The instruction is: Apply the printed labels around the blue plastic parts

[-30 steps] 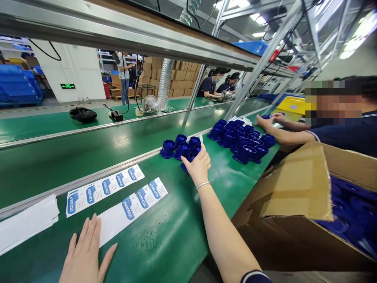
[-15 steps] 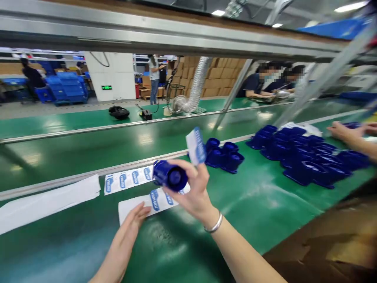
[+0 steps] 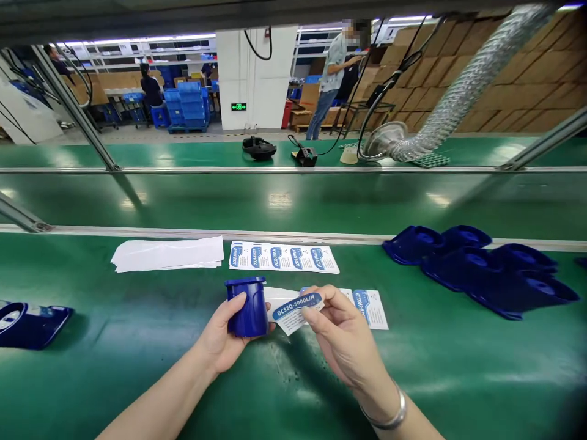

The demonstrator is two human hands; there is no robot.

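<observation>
My left hand [image 3: 219, 339] grips a dark blue plastic housing [image 3: 247, 305], held upright just above the green bench [image 3: 137, 366]. My right hand [image 3: 342, 333] pinches a blue-and-white label sticker [image 3: 296, 307] printed "DCS2Q-5000L/H", its left end close to the housing's side. Under my hands lies a partly used label sheet [image 3: 369, 305]. A full label sheet [image 3: 283, 257] lies beyond it, near the belt rail.
A stack of white backing sheets [image 3: 169, 253] lies left of the labels. Several blue housings [image 3: 481, 272] cluster at the right; one labelled housing [image 3: 27, 321] lies at the far left. The green conveyor belt [image 3: 293, 205] runs behind. People work far off.
The view swung left. The housing passed from my right hand to my left. My right hand brought the peeled label down beside the housing.
</observation>
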